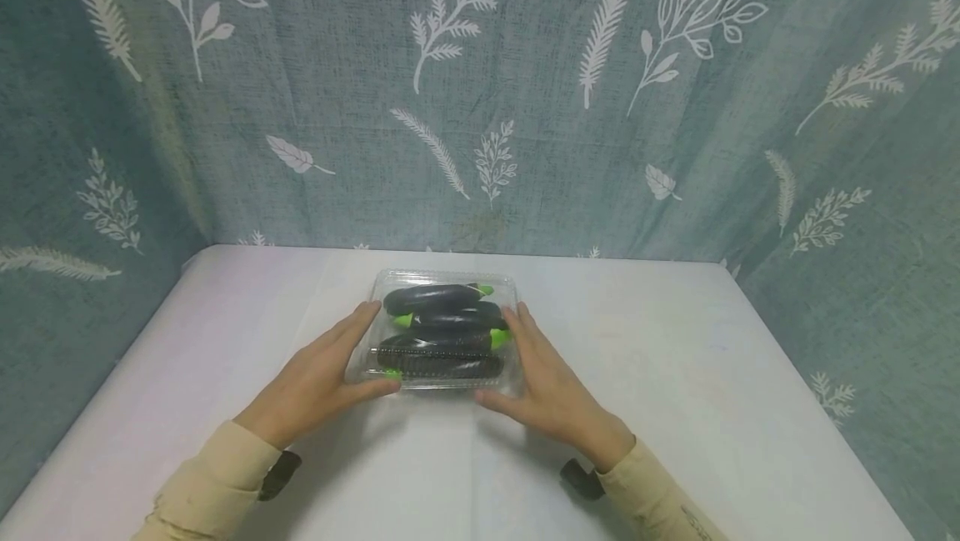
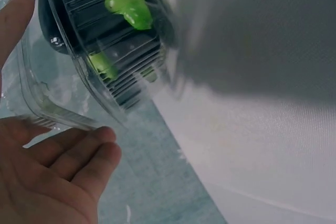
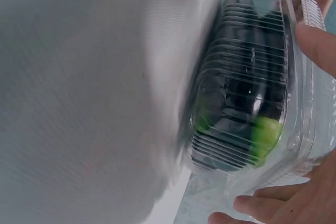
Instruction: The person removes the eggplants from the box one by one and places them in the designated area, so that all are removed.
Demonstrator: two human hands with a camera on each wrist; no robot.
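A clear plastic clamshell container (image 1: 444, 276) with its lid down holds several dark purple eggplants (image 1: 431, 299) with bright green caps. My left hand (image 1: 318, 378) grips its left side, thumb at the near corner and fingers along the side. On the opposite side, my right hand (image 1: 551, 391) holds it the same way. In the left wrist view, the fingers (image 2: 86, 158) curve at the container's rim (image 2: 58, 116). The right wrist view shows the thumb (image 3: 317, 48) by the lid edge and green caps through the ribbed wall. Whether the base touches the table cannot be told.
A white-covered table (image 1: 675, 408) spreads around the container. Behind it and at both sides hangs a grey-green curtain (image 1: 337, 107) with white leaf prints. A dark device (image 1: 581, 478) sits at each wrist, by the beige sleeves (image 1: 213, 470).
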